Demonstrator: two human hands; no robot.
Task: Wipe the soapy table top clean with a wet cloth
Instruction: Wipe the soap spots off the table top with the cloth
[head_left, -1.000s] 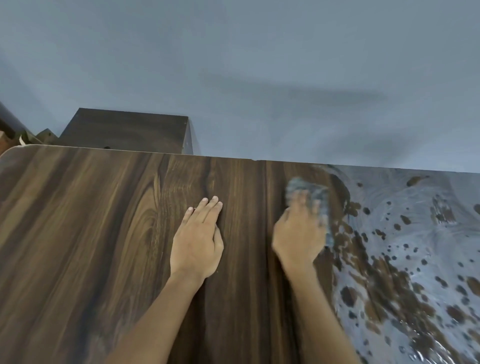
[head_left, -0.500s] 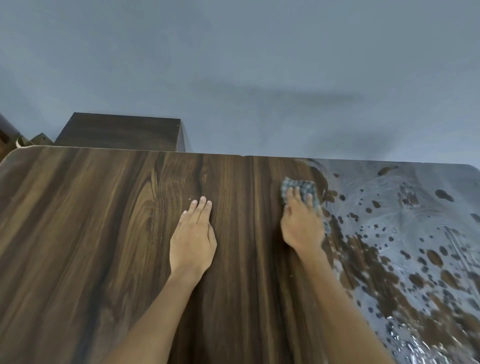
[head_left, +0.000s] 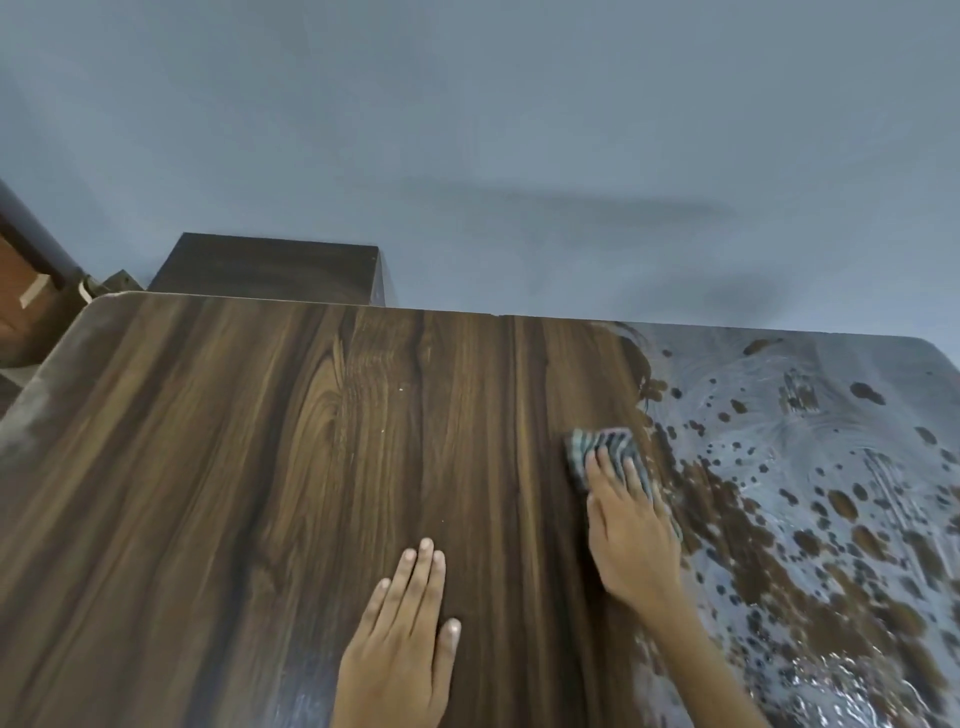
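A grey-blue wall is standing behind the dark wood-grain worktop (head_left: 234, 467), with a dark cabinet (head_left: 270, 270) showing past its far edge. The right hand (head_left: 631, 530) is pressing the grey striped cloth (head_left: 605, 447) flat against the boards, its fingers straight on top, so the grip is released rather than clenched round the fabric. The cloth is now sitting nearer the person than half a second ago, when it was up close to the far edge; the stroke is being drawn back along the border of the soapy film (head_left: 805, 493), which is lying just to the right of the grip. The left hand (head_left: 402, 649) is resting flat and released, holding nothing, and it too has come nearer the person. The strip left of the grip looks clean, while the whole right part is, by my judgement, still waiting to be wiped.
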